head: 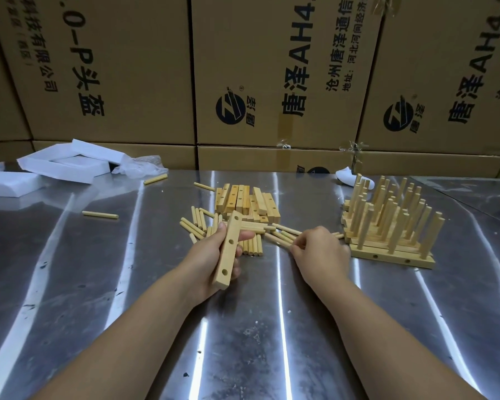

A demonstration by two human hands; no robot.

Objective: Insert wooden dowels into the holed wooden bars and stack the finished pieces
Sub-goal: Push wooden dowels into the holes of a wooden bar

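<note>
Holed wooden bar [229,249]: held in the left hand [210,262] above the table [98,284], centre of the scene. It is tilted, far end leaning right, with three holes visible along its face, all without dowels. Left fingers [245,235] wrap behind the bar and clamp it against the thumb.

Right hand [319,251]: lowered onto the loose dowels [197,223] spread flat on the table just right of the bar. Its fingers [296,244] are curled together, pinching the end of one dowel [277,240] that lies on the table.

Heap of bars [246,200]: just beyond the loose dowels, lying side by side and overlapping, holes showing.

Stack of finished pieces [387,226]: on the right, near the right hand but apart from it, bars layered flat, dowels standing up, some tilted.

Stray dowels [100,214]: three lie singly to the left and far left of the heap.

Far left: white foam pieces [61,166] and a crumpled plastic bag [140,166]. Printed cardboard boxes [272,67] form a wall behind the table.
</note>
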